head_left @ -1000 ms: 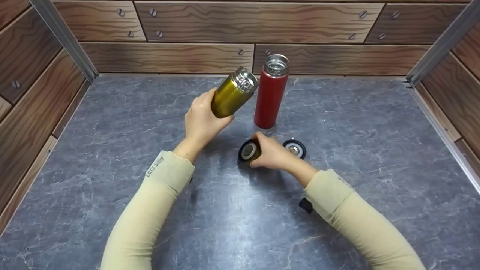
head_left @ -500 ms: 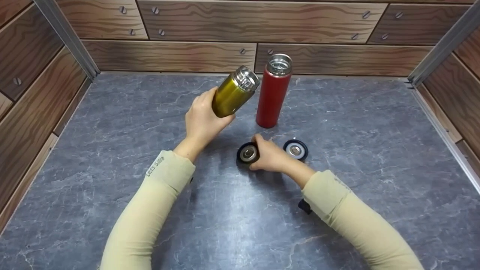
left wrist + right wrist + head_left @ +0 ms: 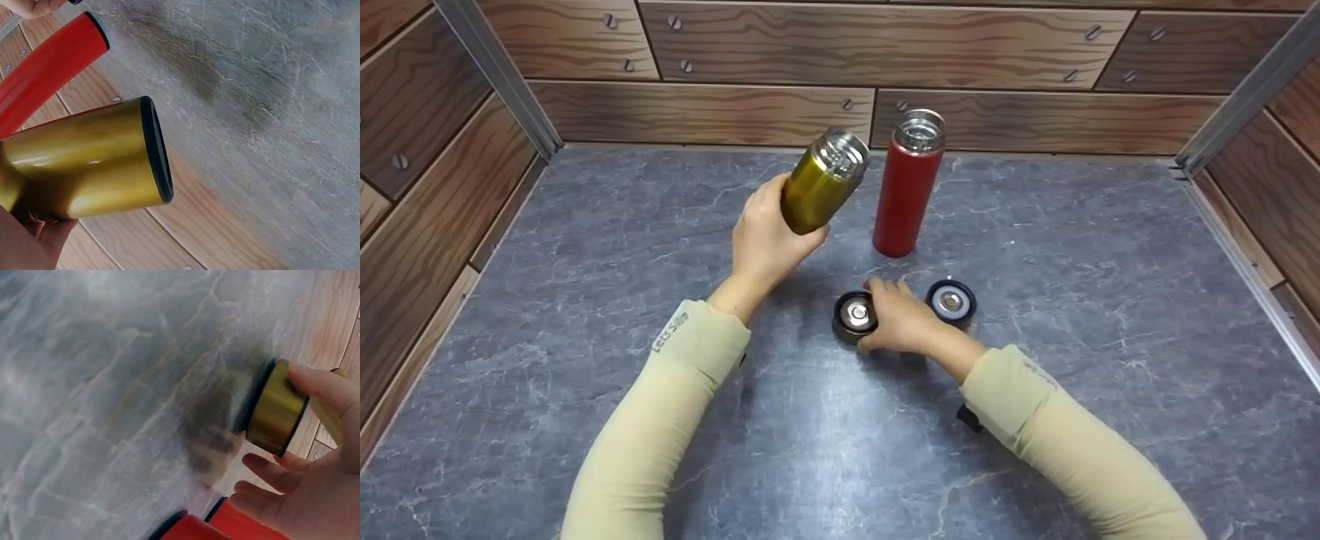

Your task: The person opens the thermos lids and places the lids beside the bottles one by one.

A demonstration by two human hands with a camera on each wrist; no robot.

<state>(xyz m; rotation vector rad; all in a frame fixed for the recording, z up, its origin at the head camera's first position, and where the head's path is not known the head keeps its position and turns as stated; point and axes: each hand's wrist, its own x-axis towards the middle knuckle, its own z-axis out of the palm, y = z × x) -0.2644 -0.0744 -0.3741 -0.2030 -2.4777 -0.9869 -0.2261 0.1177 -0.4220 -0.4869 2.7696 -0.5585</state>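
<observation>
My left hand (image 3: pixel 765 236) grips a gold vacuum flask (image 3: pixel 816 193) around its body, tilted with its uncapped steel mouth up and to the right. The flask's black base shows in the left wrist view. Lower down, my right hand (image 3: pixel 906 321) pinches the gold flask lid (image 3: pixel 856 313) between thumb and fingers, its inner side facing up, close over the table. In the right wrist view the thumb lies on the wall of the lid (image 3: pixel 277 409), above its reflection. A second flask, red (image 3: pixel 909 195), stands upright without a lid beside the gold one.
Another lid (image 3: pixel 951 301) lies inner side up just right of my right hand. The grey marbled table (image 3: pixel 585 300) is bounded by wood-patterned panels (image 3: pixel 765 45) at the back and sides. A metal strip (image 3: pixel 1252 262) runs along the right edge.
My right hand has moved slightly toward me with the gold lid, which has tipped to face straight up. The gold flask has turned a little more upright in my left hand.
</observation>
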